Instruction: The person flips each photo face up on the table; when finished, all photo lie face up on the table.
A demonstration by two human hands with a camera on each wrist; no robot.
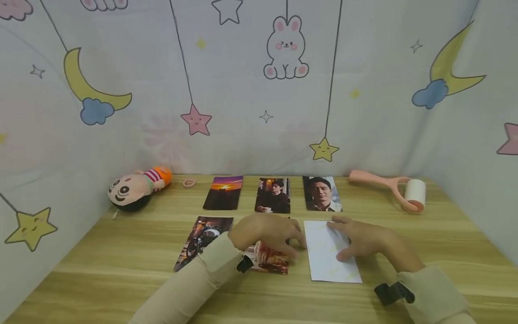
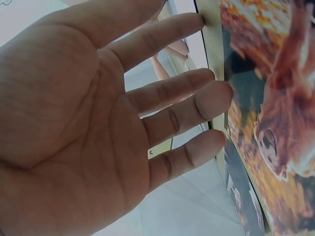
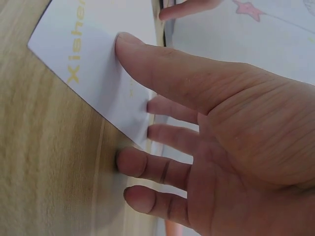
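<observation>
A white sheet [image 1: 329,252], the back of a photo card with pale yellow lettering, lies on the table. My right hand [image 1: 362,238] is over its right side, fingers spread and relaxed, thumb and fingertips right at the paper. My left hand [image 1: 267,231] hovers with parted fingers above a photo of a reddish-brown subject among autumn leaves [image 1: 273,263], hiding its upper part. Left of that, a motorcycle photo [image 1: 198,238] is partly covered by my left sleeve. Nothing shows between the fingers of the left hand [image 2: 162,98] in the left wrist view.
Along the back lie a sunset photo [image 1: 223,193], a photo of a person with a cup [image 1: 273,195] and a portrait photo [image 1: 322,193]. At the left are a plush doll [image 1: 137,186] and a pink ring [image 1: 189,183]. A pink-handled lint roller [image 1: 414,195] sits back right.
</observation>
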